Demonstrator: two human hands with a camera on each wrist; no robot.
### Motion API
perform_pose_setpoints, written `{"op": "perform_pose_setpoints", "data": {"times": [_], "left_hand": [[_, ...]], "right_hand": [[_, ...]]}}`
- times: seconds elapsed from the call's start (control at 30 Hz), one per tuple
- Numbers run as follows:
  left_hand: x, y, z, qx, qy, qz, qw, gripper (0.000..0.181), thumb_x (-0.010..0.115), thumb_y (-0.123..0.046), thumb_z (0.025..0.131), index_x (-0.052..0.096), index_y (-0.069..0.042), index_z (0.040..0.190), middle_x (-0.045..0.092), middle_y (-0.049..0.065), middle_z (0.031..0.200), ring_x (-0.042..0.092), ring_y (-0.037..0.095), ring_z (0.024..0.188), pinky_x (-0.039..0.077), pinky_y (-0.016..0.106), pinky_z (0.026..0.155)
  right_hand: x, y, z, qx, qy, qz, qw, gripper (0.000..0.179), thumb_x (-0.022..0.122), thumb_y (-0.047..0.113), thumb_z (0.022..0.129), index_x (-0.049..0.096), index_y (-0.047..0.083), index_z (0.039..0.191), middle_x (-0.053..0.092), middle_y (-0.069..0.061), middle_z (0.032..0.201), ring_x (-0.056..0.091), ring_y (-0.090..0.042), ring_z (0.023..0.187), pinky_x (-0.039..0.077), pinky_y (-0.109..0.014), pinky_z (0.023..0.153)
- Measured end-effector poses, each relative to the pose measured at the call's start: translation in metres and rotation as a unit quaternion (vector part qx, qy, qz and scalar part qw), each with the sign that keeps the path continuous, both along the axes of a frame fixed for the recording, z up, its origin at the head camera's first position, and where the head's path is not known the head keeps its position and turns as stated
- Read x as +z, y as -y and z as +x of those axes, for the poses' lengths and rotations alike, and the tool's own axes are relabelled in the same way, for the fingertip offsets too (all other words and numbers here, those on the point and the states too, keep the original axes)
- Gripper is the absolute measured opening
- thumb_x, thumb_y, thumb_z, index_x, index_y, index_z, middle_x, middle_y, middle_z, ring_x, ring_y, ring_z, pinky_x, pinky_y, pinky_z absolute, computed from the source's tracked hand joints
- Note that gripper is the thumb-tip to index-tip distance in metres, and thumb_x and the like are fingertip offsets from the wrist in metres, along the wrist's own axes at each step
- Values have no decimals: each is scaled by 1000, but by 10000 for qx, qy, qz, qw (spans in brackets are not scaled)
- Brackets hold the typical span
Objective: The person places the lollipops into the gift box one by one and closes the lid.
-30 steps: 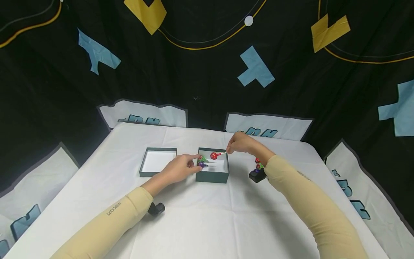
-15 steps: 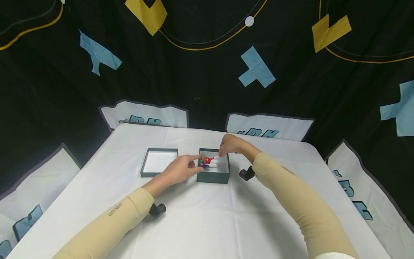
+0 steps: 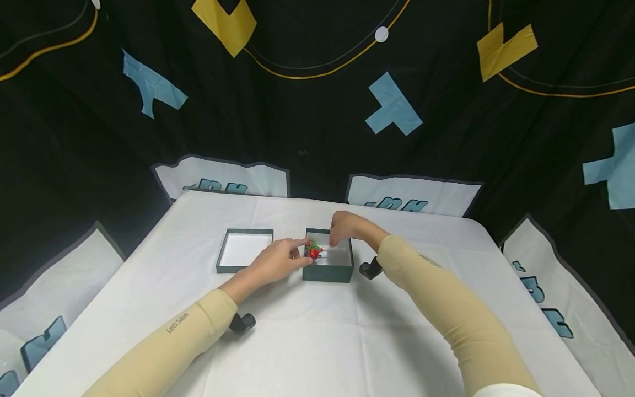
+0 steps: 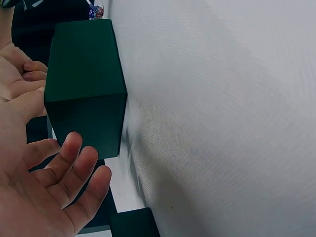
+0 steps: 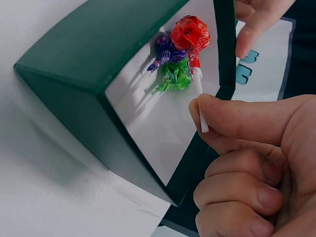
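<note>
My right hand (image 3: 343,227) pinches the white stick of a red-wrapped lollipop (image 5: 191,33) between thumb and forefinger, its other fingers curled. The candy end hangs inside a dark green box (image 3: 327,273) with a white interior. A purple lollipop (image 5: 167,49) and a green lollipop (image 5: 175,75) lie in the box, partly behind the red one in the right wrist view. My left hand (image 3: 275,260) rests at the box's left wall, thumb and forefinger touching its rim. The other fingers of the left hand (image 4: 59,182) are loosely bent beside the wall.
The box's shallow lid (image 3: 245,248) lies open side up to the left on the white tablecloth (image 3: 307,336). Beyond the box in the left wrist view is a small purple-blue wrapped candy (image 4: 96,12). A black curtain (image 3: 307,121) hangs behind the table.
My right hand has moved left and down with the red lollipop, bringing it over the purple and green ones in the box. My left hand has stayed at the box's left wall.
</note>
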State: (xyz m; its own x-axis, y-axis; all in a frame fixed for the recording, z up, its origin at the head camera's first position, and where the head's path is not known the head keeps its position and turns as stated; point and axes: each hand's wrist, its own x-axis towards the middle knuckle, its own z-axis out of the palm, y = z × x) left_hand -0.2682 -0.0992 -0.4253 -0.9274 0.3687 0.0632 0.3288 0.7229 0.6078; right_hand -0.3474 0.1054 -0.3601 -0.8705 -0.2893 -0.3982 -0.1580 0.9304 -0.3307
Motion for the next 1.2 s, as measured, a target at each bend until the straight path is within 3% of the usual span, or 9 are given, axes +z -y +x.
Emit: {"op": "perform_pose_setpoints", "data": {"times": [0.27,0.47,0.73,0.93,1.2], "left_hand": [[-2,0,2,8,22,137,9999,62,73,-38,92,55,-12,146,62,-4,79,52,13,65,41,30,56],[-3,0,3,20,39,126,9999,61,73,-38,92,56,-13,145,62,-4,78,52,13,65,41,30,56],[-1,0,3,41,-10,89,10000,60,72,-38,92,56,-14,145,62,-4,78,53,14,66,42,31,57],[0,0,2,20,-31,82,10000,60,72,-38,92,56,-14,145,63,-3,79,53,15,67,42,31,58],[-2,-1,0,-12,-44,91,9999,61,72,-38,93,56,-13,145,63,-2,80,52,14,66,41,30,55]], "right_hand": [[-7,7,5,170,-89,94,9998,40,76,19,86,68,-1,120,67,-12,115,62,-27,103,52,-46,95],[-14,10,11,310,-260,173,9990,32,76,18,85,72,1,113,71,-10,111,64,-26,101,53,-46,94],[-13,13,17,261,-387,256,9986,33,76,16,85,70,2,114,71,-8,106,64,-24,96,53,-46,92],[-12,18,19,573,-558,765,9939,29,75,18,86,69,6,112,70,-5,101,61,-21,87,54,-40,81],[-19,27,19,1104,-722,1787,9750,27,70,18,89,68,10,115,67,-1,88,58,-18,78,52,-40,79]]}}
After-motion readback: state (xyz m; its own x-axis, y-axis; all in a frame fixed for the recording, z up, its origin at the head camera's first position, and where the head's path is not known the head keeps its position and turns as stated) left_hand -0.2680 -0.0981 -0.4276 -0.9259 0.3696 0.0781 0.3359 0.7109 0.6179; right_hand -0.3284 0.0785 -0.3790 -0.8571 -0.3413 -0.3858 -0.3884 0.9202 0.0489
